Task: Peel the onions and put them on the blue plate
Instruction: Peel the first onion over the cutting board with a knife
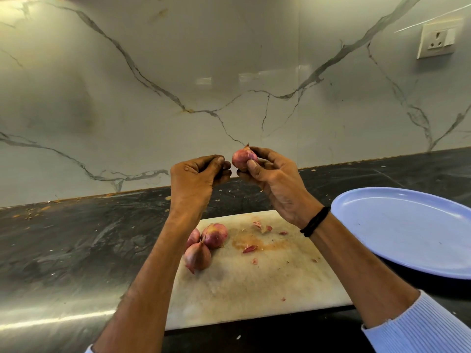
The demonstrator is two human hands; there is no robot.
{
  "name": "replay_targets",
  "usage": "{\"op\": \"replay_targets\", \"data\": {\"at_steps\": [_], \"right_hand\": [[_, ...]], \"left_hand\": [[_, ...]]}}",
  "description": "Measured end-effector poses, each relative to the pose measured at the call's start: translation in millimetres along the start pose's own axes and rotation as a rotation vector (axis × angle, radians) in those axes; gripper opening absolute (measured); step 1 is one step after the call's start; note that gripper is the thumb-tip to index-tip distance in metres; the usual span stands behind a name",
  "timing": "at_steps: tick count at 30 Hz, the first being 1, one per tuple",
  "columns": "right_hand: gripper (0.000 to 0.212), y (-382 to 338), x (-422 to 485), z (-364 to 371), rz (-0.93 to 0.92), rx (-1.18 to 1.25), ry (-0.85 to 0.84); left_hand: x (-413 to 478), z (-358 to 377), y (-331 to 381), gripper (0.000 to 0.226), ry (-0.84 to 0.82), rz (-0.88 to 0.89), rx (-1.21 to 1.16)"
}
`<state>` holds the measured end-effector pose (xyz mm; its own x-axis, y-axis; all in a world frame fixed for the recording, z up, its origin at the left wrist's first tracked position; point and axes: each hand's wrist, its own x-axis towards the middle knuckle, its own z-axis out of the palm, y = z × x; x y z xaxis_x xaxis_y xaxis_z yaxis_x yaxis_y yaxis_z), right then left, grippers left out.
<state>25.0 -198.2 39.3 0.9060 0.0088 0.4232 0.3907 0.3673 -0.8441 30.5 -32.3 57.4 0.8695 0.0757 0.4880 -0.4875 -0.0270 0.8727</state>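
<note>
White marble-veined wall panel (229, 72) behind, dark polished stone counter (63, 238) below, stained pale cutting board (254, 289) lying on it. We see the right hand (275, 179) raised well above the board, thumb and fingertips curled round a small red-skinned onion (242, 159) with its tip pointing up. Some outer skin looks gone from it, though we can't be sure at this size. The left hand (196, 174) sits just beside that onion, fingers curled and thumb against forefinger. It may be pinching a flake of skin, but we cannot tell whether it holds anything. A bunch of three unpeeled red onions (215, 235) lies on the board's left part, touching each other and partly hidden by the left forearm. Torn reddish skin scraps (249, 248) are scattered mid-board. The round light-blue plate (407, 225) sits on the counter right of the board, with no onion on it. Our call on progress is early: the first onion is mid-peel and nothing has been delivered. This one needs finishing and plating, then the three on the board need peeling and moving too.
</note>
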Motion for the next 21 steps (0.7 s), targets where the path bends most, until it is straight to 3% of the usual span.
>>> {"op": "replay_targets", "data": {"at_steps": [4, 7, 13, 21], "right_hand": [[0.037, -2.6, 0.8, -2.0, 0.026, 0.092, 0.0], [0.049, 0.2, 1.9, -2.7, -0.01, 0.01, 0.007], [0.055, 1.7, 1.4, -3.6, -0.092, -0.22, 0.001], [0.057, 0.3, -1.0, -1.9, -0.131, -0.279, -0.022]], "left_hand": [[3.3, -1.8, -2.7, 0.018, 0.03, 0.016, 0.129], [2.0, -1.5, -1.4, 0.023, 0.041, 0.064, 0.253], [-1.5, -2.6, 6.7, 0.039, -0.09, -0.008, 0.042], [-1.3, -2.4, 5.3, 0.031, -0.148, 0.013, 0.015]]}}
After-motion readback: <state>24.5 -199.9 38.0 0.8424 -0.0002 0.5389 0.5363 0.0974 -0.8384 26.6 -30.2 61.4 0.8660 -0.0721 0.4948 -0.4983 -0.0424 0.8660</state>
